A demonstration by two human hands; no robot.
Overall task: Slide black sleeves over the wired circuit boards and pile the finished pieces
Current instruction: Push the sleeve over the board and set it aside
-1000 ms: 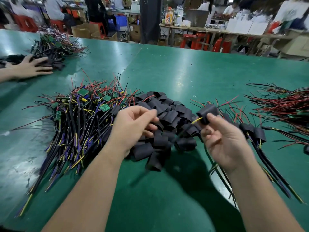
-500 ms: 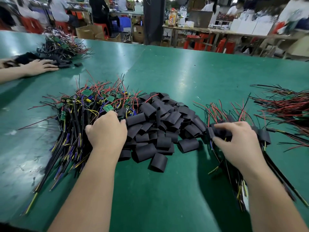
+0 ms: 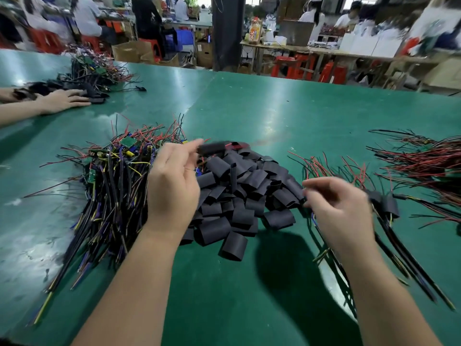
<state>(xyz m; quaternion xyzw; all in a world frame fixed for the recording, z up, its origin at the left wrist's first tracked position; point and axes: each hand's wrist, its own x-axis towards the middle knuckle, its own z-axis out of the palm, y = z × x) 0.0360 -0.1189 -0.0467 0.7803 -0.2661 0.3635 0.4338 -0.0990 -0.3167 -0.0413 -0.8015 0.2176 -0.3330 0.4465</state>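
Landmark: the heap of short black flattened-tube sleeves [image 3: 237, 196], mid-way across the green matte bench [image 3: 274, 113].

The left hand [image 3: 174, 188] is raised over the heap's left edge. Its grip pinches a blurred dark wired piece [image 3: 215, 147] between thumb and fingertips, with a red wire trailing right. We judge it is held high so that its free end clears the heap for sleeving. Blur hides whether it already wears a sleeve.

The right hand [image 3: 341, 208] is at the heap's right edge, fingers curled toward the nearest sleeve. We cannot tell whether this grip has taken one.

Left of the heap lies the tangle of bare green circuit boards on black, red and yellow wires [image 3: 112, 186]. Right of the heap lies the pile of finished sleeved pieces [image 3: 385, 206]. We judge this layout feeds work from left to right.

Counts:
- Heap: 1, several dozen sleeves, not countable singly.
- Bare tangle: 1.
- Finished pile: 1, with two sleeved ends plainly seen.
- Loose bundle of red and black wires [image 3: 424, 166], farther right: 1.
- Another person's hand [image 3: 62, 99], far left, flat on the bench: 1.
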